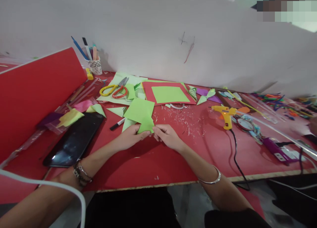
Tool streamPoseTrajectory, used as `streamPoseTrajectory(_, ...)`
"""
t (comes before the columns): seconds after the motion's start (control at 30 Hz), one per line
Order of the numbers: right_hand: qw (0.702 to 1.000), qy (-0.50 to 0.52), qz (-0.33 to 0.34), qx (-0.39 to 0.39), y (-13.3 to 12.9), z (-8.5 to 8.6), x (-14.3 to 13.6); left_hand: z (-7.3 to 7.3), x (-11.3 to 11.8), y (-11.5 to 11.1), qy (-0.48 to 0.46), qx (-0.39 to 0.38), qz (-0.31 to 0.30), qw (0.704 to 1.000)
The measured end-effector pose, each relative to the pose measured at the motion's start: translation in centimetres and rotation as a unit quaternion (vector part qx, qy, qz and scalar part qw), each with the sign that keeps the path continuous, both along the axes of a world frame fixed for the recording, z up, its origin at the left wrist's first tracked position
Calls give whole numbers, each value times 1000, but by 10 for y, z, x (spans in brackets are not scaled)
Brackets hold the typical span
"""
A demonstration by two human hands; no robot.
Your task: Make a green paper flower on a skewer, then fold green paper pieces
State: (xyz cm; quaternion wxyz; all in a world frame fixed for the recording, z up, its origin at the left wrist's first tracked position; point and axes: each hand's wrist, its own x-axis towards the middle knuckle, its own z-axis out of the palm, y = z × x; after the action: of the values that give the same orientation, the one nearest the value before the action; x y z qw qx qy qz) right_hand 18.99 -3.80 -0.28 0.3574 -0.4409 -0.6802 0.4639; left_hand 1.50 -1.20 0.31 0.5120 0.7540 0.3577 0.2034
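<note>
Between my two hands is a small piece of light green paper (145, 126), held above the red table. My left hand (131, 135) pinches its left and lower side, thumb on top. At its right edge, the fingers of my right hand (168, 136) are closed on the same paper. Just behind it lies a larger green paper sheet (140, 110). A black-capped marker (117, 124) rests left of my left hand. Scissors (115, 90) with yellow and red handles lie on pale green paper farther back, beside a red sheet (148, 93) bearing a green rectangle (170, 94).
A black phone or tablet (74, 142) lies at left, near a red board (39, 96) and a cup of pens (95, 66). At right are a yellow glue gun (225, 115) with a black cord and a purple power strip (278, 150). Paper shreds (190, 119) litter the table.
</note>
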Motion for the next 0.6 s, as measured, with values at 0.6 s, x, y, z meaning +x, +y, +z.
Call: streamPoseTrajectory(0.6, 1000, 3, -22, -16, 2, -1, 1, 1, -1, 0, -16, 30, 26, 999)
